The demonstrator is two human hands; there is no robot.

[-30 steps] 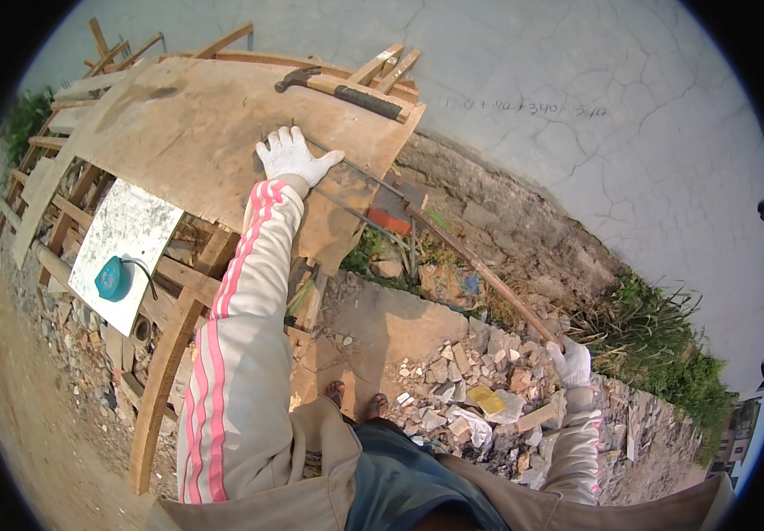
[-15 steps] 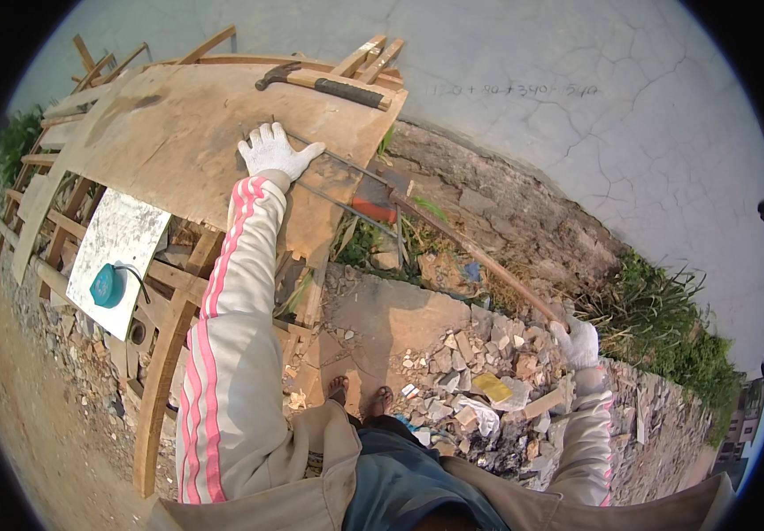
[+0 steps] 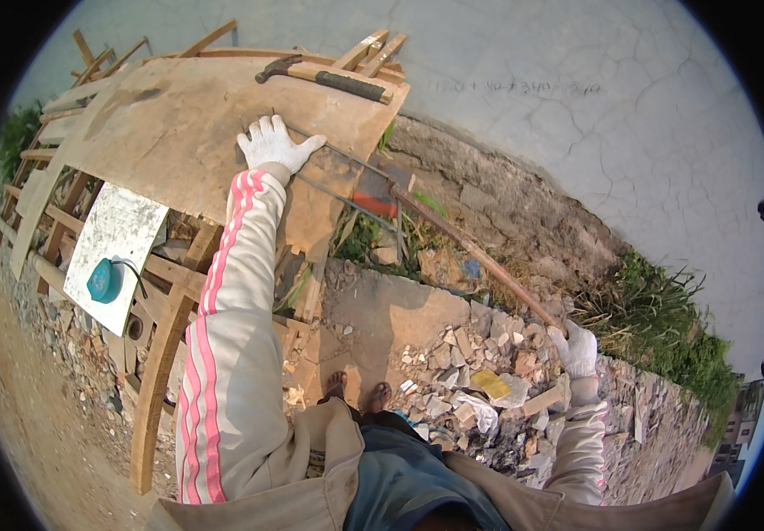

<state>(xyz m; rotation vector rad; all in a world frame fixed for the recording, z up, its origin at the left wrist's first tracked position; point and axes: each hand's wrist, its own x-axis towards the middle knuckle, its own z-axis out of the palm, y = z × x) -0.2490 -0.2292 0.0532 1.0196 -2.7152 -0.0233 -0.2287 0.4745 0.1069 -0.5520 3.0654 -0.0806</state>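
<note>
My left hand, in a white knit glove, lies flat with spread fingers on the worn wooden board. It presses over thin dark metal rods that stick out past the board's right edge. One rod outside the edge is bent at an angle. A long rusty bar meets the rods near the board's edge and slants down to the right. Its lower end is in my right hand, also gloved, with the fingers wrapped round it. A claw hammer lies on the board's far edge.
A teal tape measure rests on a white panel at the left. Wooden beams frame the bench. Broken rubble covers the ground near my feet. A cracked grey wall and grass border the right.
Hardly anything differs: the view has shifted slightly. Both hands keep their places, the left flat on the board and the right round the bar.
</note>
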